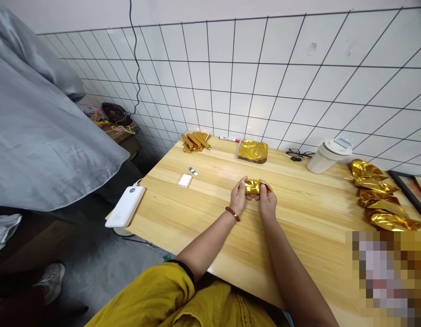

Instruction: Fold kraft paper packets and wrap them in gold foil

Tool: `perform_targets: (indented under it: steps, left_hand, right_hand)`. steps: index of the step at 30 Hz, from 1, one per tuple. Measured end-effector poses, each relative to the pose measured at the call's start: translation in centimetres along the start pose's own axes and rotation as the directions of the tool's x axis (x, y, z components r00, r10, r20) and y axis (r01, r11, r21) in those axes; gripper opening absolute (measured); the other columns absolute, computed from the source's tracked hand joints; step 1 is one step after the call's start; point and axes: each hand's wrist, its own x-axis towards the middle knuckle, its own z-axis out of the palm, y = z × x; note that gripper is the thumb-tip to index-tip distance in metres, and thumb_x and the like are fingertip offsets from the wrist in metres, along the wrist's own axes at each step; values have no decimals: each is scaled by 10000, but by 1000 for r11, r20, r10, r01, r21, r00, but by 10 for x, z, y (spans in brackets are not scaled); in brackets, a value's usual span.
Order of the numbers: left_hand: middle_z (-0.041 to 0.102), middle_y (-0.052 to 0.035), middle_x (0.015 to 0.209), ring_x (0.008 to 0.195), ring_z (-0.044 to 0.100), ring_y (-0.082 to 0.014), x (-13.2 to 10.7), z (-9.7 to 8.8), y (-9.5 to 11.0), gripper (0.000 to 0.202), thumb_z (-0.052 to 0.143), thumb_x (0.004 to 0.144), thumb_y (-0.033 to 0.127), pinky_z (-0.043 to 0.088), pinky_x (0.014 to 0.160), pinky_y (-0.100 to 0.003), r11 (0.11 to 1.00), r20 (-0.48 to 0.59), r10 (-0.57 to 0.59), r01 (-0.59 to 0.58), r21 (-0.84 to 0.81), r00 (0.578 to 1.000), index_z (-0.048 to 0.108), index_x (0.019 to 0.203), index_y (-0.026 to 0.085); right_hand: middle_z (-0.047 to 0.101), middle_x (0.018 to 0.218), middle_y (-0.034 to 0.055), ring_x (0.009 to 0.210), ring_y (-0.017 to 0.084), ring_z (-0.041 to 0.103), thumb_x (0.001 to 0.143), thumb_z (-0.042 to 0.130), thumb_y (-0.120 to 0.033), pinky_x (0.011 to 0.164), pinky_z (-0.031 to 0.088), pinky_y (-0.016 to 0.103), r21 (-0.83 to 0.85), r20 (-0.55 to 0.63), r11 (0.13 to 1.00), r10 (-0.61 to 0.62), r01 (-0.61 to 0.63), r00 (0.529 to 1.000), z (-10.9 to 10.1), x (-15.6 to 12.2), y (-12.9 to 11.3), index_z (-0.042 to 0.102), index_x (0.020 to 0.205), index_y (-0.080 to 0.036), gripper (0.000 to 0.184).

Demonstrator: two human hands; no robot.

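Observation:
Both my hands meet over the middle of the wooden table (203,213), pinching a small folded piece of gold foil paper (254,185) between them. My left hand (238,196), with a red bead bracelet on its wrist, grips the foil's left end. My right hand (267,200) grips its right end, fingers curled over it. The foil sits just above the tabletop.
A stack of gold foil sheets (253,151) and gold folded strips (195,141) lie at the back. Several folded gold pieces (380,195) line the right side near a white cup (328,156). A white power bank (126,206), small white box (185,180), glue stick (193,171), red marker (229,139) and glasses (299,155) are also there.

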Motion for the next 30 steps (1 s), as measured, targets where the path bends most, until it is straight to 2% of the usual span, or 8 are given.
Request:
perform_targets:
  steps: [4, 10, 14, 17, 21, 27, 30]
  left_hand:
    - [661, -130, 1215, 604, 608, -86, 2, -2, 2, 659, 536, 818, 674, 493, 517, -216, 997, -64, -21, 17, -75, 998, 632, 1250, 185]
    - [676, -123, 1177, 616, 618, -97, -1, 0, 5, 655, 544, 824, 658, 475, 516, -216, 997, -21, -35, 33, -70, 999, 620, 1279, 194]
    - [666, -125, 1198, 609, 617, -90, -1, 0, 6, 675, 532, 819, 677, 489, 529, -219, 998, -31, -31, 29, -64, 999, 617, 1266, 179]
    - [697, -123, 1093, 595, 619, -98, 1, -1, 5, 687, 553, 811, 668, 491, 527, -224, 996, -48, -44, 40, -78, 998, 606, 1259, 151]
    - [707, -94, 924, 570, 618, -102, 4, -2, 5, 664, 604, 797, 634, 481, 518, -218, 991, -77, -73, 64, -118, 994, 610, 1223, 125]
    - [695, -59, 833, 566, 608, -93, 4, -1, 4, 596, 704, 752, 551, 473, 524, -206, 993, -56, -67, 61, -96, 996, 640, 1178, 139]
    - [695, -62, 872, 569, 606, -90, 2, 0, 4, 571, 726, 746, 512, 474, 524, -210, 997, -18, -54, 53, -48, 998, 650, 1188, 158]
  right_hand:
    - [666, 894, 52, 553, 102, 493, 873, 513, -580, 544, 446, 258, -17, 58, 1000, -7, 8, 998, 0, -1, -1, 642, 1158, -147, 535]
    - [658, 822, 32, 554, 108, 490, 871, 515, -584, 546, 443, 256, -31, 42, 1000, 4, -3, 999, 0, -1, -3, 646, 1144, -149, 530]
    - [663, 888, 46, 553, 96, 485, 858, 545, -577, 544, 438, 255, -4, 56, 1000, 12, -12, 998, 0, -1, -3, 647, 1137, -147, 523]
    - [647, 848, 26, 546, 93, 482, 845, 566, -584, 541, 424, 251, 51, 56, 998, 20, -22, 998, 0, 0, -4, 626, 1183, -152, 551]
    - [547, 614, -40, 520, 108, 469, 862, 526, -606, 532, 390, 246, 134, -14, 990, 45, -42, 999, -3, 3, -7, 604, 1228, -143, 596]
    - [497, 568, -50, 500, 90, 414, 829, 586, -598, 497, 338, 230, 136, 29, 991, 16, -20, 999, -2, 3, -9, 663, 895, -160, 450]
    - [474, 543, -47, 479, 84, 388, 812, 568, -650, 459, 309, 222, 137, -48, 990, 53, -46, 997, -1, 4, -10, 636, 807, -164, 491]
